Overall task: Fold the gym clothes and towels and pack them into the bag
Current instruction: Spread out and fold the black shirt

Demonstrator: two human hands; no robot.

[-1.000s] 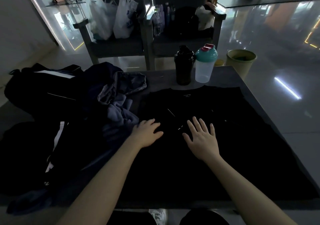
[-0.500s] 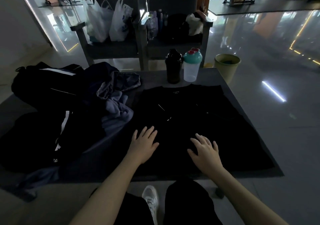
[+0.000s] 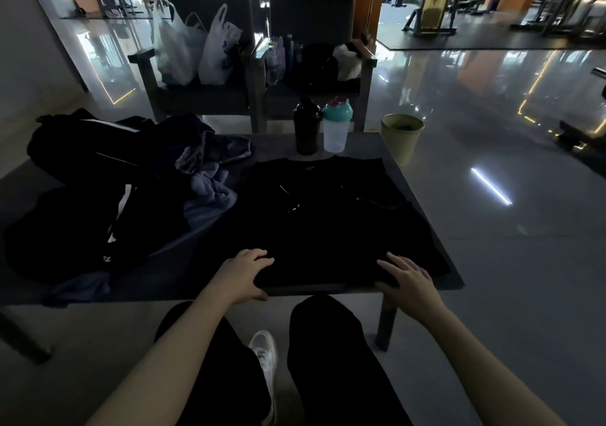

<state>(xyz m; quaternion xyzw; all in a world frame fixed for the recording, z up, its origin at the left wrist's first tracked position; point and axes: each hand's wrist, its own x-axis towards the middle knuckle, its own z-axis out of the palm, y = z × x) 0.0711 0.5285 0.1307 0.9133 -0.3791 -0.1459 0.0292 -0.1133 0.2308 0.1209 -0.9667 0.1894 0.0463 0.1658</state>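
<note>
On the far left of the tabletop (image 3: pixel 272 146), the black bag (image 3: pixel 65 140) is sitting behind a heap of dark clothes (image 3: pixel 91 222), with a blue-grey towel (image 3: pixel 210 196) spilling off the heap toward the middle. Just right of that, the left hand (image 3: pixel 244 274) is keeping a closed grip on the near hem of the black shirt (image 3: pixel 328 225), fingers on top and thumb under it at the tabletop's front edge. The shirt is lying spread flat across the right half. The right hand (image 3: pixel 406 278) is resting spread fingers on the same hem, and I cannot tell whether its grip is taking hold of the cloth. The likely trouble is one side lifting ahead of the other, skewing the fold, or the shirt dragging forward off the front edge. A high forward swing could be knocking the black bottle (image 3: pixel 307 127) and the clear shaker (image 3: pixel 337 130), which are standing just beyond the collar. Free room is lying mostly above the shirt itself. The towel is crowding its left side, and its right side is running close to the tabletop's right edge.
</note>
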